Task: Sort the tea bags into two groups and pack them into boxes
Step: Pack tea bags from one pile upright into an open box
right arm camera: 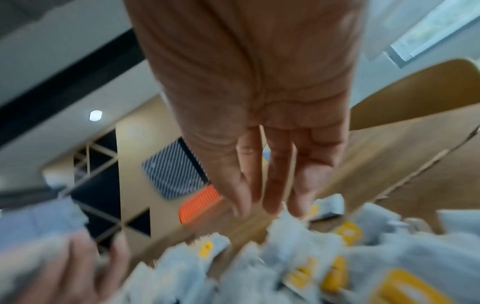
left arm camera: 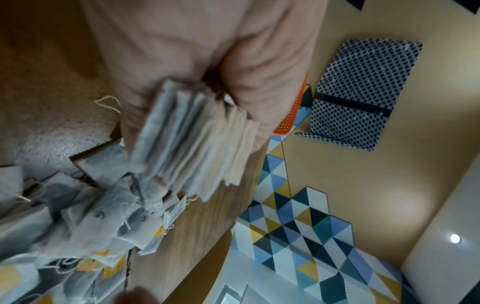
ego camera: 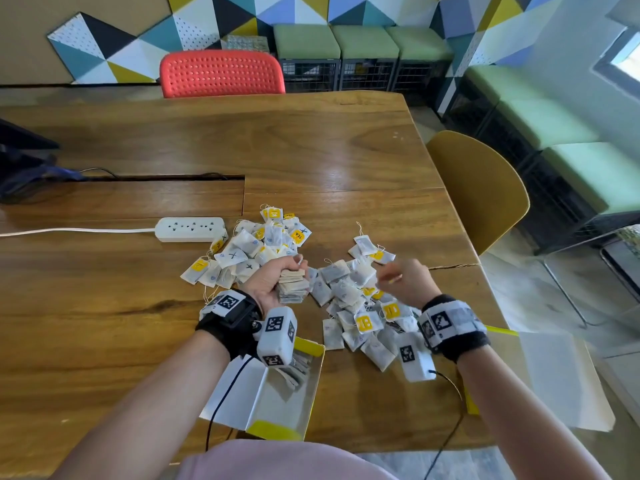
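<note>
My left hand [ego camera: 277,277] grips a thick stack of tea bags [ego camera: 293,285], the same stack [left arm camera: 192,144] filling the left wrist view under the curled fingers [left arm camera: 233,67]. A pile of tea bags with yellow tags and X marks [ego camera: 249,249] lies beyond that hand. A second pile [ego camera: 360,306] spreads to the right. My right hand [ego camera: 398,277] hovers over this pile with fingers [right arm camera: 272,181] straight and nothing held. An open white and yellow box [ego camera: 270,389] with several bags inside lies under my left wrist.
A white power strip [ego camera: 190,229] with its cable lies left of the far pile. Another flat white and yellow box [ego camera: 554,375] sits at the table's right edge. A yellow chair [ego camera: 481,188] stands to the right and a red chair [ego camera: 221,74] behind the wooden table [ego camera: 104,306].
</note>
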### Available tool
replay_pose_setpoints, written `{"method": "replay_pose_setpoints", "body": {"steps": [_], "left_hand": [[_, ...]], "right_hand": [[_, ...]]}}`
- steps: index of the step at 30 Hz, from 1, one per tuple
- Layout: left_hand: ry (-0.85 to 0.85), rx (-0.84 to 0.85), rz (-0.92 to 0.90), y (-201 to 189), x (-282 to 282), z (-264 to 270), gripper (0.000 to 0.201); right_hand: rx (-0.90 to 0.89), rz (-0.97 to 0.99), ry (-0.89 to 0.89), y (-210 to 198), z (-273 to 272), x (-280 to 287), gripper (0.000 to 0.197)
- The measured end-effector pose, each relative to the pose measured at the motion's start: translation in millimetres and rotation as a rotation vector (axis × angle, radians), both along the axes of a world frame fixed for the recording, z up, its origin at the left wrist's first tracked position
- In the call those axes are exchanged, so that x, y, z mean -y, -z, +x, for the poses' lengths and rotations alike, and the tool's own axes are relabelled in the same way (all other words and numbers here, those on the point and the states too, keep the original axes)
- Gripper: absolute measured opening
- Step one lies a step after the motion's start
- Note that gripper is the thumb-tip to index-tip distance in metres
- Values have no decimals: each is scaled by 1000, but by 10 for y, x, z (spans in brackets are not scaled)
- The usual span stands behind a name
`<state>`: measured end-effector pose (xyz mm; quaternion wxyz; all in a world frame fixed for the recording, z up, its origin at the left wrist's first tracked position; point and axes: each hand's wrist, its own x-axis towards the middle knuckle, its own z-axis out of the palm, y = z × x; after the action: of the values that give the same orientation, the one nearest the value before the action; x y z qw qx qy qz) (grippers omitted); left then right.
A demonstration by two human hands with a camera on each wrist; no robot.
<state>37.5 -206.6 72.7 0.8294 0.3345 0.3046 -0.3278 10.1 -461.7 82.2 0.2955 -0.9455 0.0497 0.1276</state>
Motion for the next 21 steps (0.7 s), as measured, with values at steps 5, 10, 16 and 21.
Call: {"method": "replay_pose_setpoints", "body": {"steps": [5,10,16,21], "left_hand": [[18,-43,-59,-49,0,-40,24],[132,39,24,-53,73,-93,24],[230,160,179,-64,89,-97,19],[324,345,481,-26,177,-93,45]], "right_hand": [[-208,-183,-113,506,-287,-88,33],[-157,-215,-92,692,-323,-148,9],[-194,-126,-93,233,-228,-14,13],[-60,571,94,-234,-198,-267,13]]}}
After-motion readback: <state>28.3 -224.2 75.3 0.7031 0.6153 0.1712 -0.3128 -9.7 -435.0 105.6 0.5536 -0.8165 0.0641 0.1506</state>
